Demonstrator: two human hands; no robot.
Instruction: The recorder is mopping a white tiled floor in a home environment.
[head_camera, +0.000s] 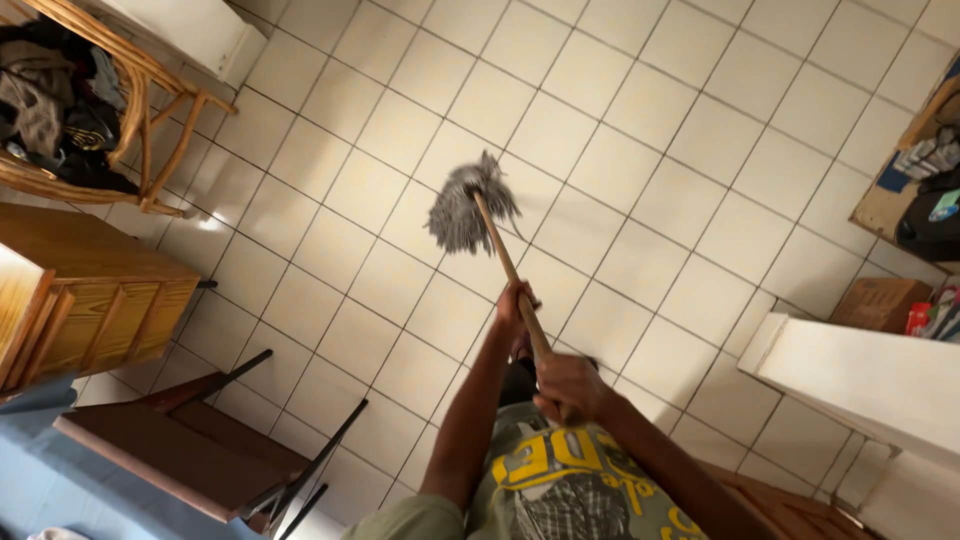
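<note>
— What's closest to the camera?
— The right hand (570, 388), clamped around the top end of a wooden mop handle (505, 262), just above the person's printed shirt (560, 480).
— And the other one?
— The left hand (515, 305) grips the same handle a bit farther down, fingers wrapped tight.
— Where's the mop?
— Its grey string head (462, 208) sits out on the pale tiled floor (650, 150), beyond both hands.
— Around it?
— A dark chair (190, 450) and wooden cabinet (95, 310) to one side, a rattan chair (90, 110) heaped with clothes farther off.
</note>
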